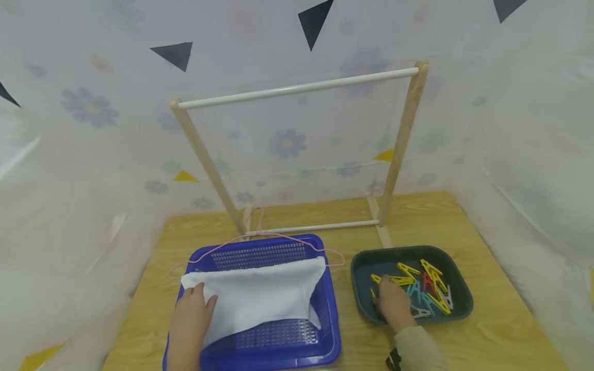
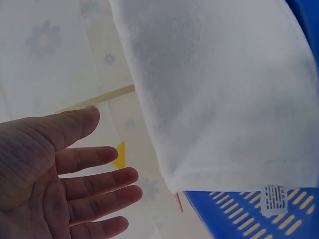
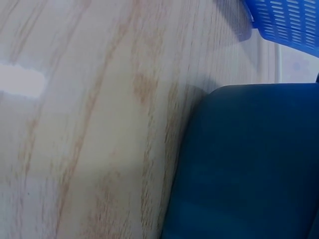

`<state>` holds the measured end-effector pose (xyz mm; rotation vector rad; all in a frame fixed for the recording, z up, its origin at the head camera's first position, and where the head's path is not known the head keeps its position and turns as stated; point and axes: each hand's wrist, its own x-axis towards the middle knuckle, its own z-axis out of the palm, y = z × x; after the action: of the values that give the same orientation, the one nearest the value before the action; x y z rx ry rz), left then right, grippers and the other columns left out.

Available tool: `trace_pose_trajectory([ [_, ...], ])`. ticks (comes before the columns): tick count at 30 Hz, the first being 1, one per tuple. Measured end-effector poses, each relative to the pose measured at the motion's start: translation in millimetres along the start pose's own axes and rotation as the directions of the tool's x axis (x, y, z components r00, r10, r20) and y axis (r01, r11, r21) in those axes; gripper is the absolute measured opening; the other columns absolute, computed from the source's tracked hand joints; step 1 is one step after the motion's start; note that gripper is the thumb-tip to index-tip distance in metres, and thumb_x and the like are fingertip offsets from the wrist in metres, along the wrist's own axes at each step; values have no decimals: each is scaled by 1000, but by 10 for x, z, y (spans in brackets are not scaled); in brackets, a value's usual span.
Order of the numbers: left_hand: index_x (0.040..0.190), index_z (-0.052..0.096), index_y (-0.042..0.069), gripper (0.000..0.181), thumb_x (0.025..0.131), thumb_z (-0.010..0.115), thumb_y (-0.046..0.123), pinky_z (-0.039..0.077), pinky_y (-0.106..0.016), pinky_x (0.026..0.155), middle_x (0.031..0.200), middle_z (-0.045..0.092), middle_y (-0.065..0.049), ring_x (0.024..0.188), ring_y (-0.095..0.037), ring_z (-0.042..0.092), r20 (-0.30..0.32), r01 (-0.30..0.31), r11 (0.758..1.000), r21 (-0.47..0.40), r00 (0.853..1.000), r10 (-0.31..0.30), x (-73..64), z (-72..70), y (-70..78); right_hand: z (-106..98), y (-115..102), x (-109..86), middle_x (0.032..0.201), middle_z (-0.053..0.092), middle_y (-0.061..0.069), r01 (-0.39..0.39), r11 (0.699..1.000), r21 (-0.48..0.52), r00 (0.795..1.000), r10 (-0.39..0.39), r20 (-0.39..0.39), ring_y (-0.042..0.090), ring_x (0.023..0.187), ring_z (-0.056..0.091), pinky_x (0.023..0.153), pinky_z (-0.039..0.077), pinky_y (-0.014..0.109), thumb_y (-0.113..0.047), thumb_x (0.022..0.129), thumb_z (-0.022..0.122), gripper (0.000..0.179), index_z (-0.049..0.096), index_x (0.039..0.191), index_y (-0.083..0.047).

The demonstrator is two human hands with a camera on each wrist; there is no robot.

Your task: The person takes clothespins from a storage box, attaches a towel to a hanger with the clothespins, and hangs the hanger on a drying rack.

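Observation:
A white towel [image 1: 260,293] with a small label at one edge lies over the blue basket [image 1: 335,330]. Along its top edge sits a pink clothes hanger [image 1: 297,238], whose lower bar is hidden. My left hand [image 1: 192,319] is at the towel's left end; in the left wrist view that hand [image 2: 75,179] has its fingers spread beside the cloth, holding nothing. Over at the dark green tray [image 1: 457,306], my right hand [image 1: 394,301] reaches down among several yellow clothespins [image 1: 436,273]. Its fingertips are hidden, so I cannot tell whether they pinch one.
Behind the basket stands a wooden rack with a white top rail [image 1: 297,90] and a lower rail [image 1: 320,226]. Blue clothespins [image 1: 414,291], a red clothespin [image 1: 425,282] and pale ones share the tray. Patterned sheeting [image 1: 287,149] encloses the wooden table [image 1: 492,309] at the back and sides.

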<state>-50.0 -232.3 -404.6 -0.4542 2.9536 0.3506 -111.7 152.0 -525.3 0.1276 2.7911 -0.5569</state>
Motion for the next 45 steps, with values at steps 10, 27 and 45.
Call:
trace_pose_trajectory([
  [10, 112, 45, -17, 46, 84, 58, 17, 44, -55, 74, 102, 50, -37, 91, -49, 51, -48, 29, 1000, -8, 998, -29, -76, 82, -306, 40, 0, 52, 85, 58, 27, -45, 999, -3, 998, 45, 31, 39, 75, 59, 59, 49, 48, -16, 75, 71, 61, 40, 112, 22],
  [27, 119, 37, -18, 53, 88, 50, 22, 39, -60, 79, 110, 38, -42, 98, -55, 42, -9, 150, 984, -95, 988, -152, -141, 224, -762, 29, 0, 21, 86, 57, 28, -79, 996, 39, 996, 77, 33, 31, 71, 59, 56, 49, 46, -28, 85, 59, 62, 38, 116, 21],
  [45, 122, 31, -19, 63, 95, 28, 38, 37, -58, 85, 118, 37, -41, 105, -54, 38, 124, 139, 974, -179, 985, -118, -74, 386, -1115, 57, 8, -18, 96, 54, 36, -59, 998, 34, 998, 59, -18, 46, 86, 55, 64, 48, 52, -31, 79, 64, 69, 38, 115, 22],
])
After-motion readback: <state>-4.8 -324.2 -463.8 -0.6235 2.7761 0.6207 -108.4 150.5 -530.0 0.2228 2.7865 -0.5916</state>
